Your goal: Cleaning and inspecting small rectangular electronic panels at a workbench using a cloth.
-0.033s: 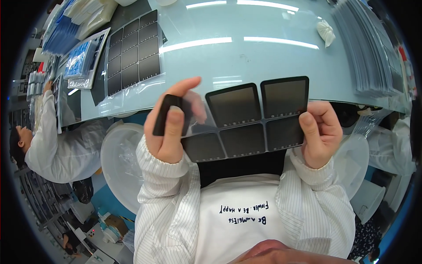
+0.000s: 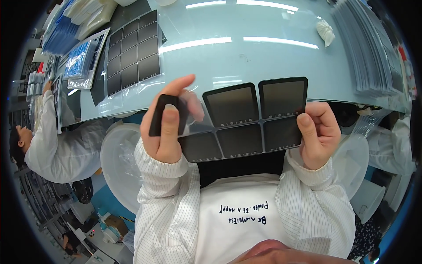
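I hold up a sheet of clear film bearing several dark rounded-corner panels (image 2: 240, 140) in front of my chest, at the table's near edge. My left hand (image 2: 168, 123) is closed at the sheet's left end, its thumb pressing a dark panel (image 2: 156, 115) that stands at an angle to the others. Whether this panel is loose or still joined to the film I cannot tell. Its index finger points up and away, and other fingers show blurred behind the clear film. My right hand (image 2: 320, 132) pinches the sheet's right edge, thumb in front, fingers curled.
Another panelled sheet (image 2: 133, 49) lies on the glossy table (image 2: 246, 57) at left, beside a blue-and-clear packet (image 2: 80, 59). A tall stack of clear sheets (image 2: 367, 53) stands at right, near a small white bundle (image 2: 325, 33). White tubs (image 2: 115, 165) flank me; a co-worker (image 2: 61, 147) sits at left.
The left hand and the angled panel have shifted slightly left. The sheet and the right hand have moved slightly left with them.
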Demonstrator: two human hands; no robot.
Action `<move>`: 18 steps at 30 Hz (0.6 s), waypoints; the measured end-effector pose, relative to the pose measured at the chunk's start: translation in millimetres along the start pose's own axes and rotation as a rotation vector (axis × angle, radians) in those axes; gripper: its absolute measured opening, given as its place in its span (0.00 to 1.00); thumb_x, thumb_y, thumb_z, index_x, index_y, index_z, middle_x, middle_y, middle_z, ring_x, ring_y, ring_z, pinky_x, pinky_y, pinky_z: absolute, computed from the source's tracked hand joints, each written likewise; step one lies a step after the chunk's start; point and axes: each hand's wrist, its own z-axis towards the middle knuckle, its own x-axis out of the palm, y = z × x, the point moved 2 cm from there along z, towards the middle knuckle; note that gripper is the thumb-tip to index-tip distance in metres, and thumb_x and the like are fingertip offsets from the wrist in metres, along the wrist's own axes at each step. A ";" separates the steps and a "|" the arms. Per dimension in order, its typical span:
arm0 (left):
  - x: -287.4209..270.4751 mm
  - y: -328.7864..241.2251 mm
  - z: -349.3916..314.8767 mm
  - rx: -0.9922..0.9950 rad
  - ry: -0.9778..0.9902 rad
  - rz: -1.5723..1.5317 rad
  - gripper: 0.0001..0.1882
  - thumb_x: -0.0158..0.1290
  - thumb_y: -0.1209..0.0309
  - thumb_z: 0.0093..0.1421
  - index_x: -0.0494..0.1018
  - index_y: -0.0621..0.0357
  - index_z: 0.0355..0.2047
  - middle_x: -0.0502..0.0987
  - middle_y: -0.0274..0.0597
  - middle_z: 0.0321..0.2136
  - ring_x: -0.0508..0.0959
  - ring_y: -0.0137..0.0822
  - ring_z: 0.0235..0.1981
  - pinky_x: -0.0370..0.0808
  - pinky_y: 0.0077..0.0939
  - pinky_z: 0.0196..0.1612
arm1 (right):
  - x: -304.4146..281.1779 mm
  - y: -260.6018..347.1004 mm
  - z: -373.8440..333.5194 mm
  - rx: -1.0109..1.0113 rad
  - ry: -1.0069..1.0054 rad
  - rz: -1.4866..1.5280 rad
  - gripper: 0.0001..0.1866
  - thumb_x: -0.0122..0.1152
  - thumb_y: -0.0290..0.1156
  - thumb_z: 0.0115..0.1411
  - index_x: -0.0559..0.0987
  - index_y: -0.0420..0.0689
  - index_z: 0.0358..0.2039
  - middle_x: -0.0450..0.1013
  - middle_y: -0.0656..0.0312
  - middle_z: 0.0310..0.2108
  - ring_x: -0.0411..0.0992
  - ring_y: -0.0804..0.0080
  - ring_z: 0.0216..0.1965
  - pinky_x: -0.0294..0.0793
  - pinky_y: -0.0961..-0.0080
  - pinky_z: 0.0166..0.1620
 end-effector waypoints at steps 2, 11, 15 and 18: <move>-1.5 -0.6 2.5 0.026 -0.011 0.075 0.25 0.39 0.60 0.66 0.64 0.73 0.51 0.73 0.43 0.29 0.74 0.32 0.32 0.70 0.23 0.38 | 3.5 -0.1 -0.4 -0.002 -0.005 0.006 0.04 0.58 0.24 0.57 0.73 0.37 0.32 0.70 0.68 0.22 0.62 0.89 0.21 0.60 0.93 0.27; -72.6 -17.0 6.7 0.248 -0.542 0.576 0.20 0.35 0.70 0.66 0.62 0.68 0.54 0.73 0.46 0.35 0.72 0.34 0.39 0.66 0.27 0.49 | -18.7 4.2 -1.4 0.046 -0.280 0.029 0.03 0.51 0.22 0.60 0.70 0.38 0.34 0.69 0.68 0.27 0.65 0.87 0.28 0.63 0.91 0.34; -26.6 -7.1 13.9 0.239 -0.096 0.522 0.18 0.46 0.63 0.62 0.72 0.68 0.43 0.72 0.44 0.32 0.71 0.30 0.31 0.69 0.21 0.36 | -5.7 1.3 -4.3 -0.115 0.002 -0.234 0.03 0.57 0.21 0.57 0.72 0.38 0.32 0.69 0.70 0.21 0.60 0.90 0.19 0.57 0.92 0.23; -4.1 -10.2 31.4 0.288 0.275 0.397 0.23 0.54 0.55 0.55 0.72 0.68 0.33 0.70 0.46 0.33 0.69 0.31 0.27 0.66 0.21 0.31 | 0.4 8.9 1.2 -0.131 0.093 -0.183 0.03 0.57 0.21 0.57 0.73 0.37 0.31 0.69 0.69 0.20 0.60 0.89 0.18 0.57 0.92 0.22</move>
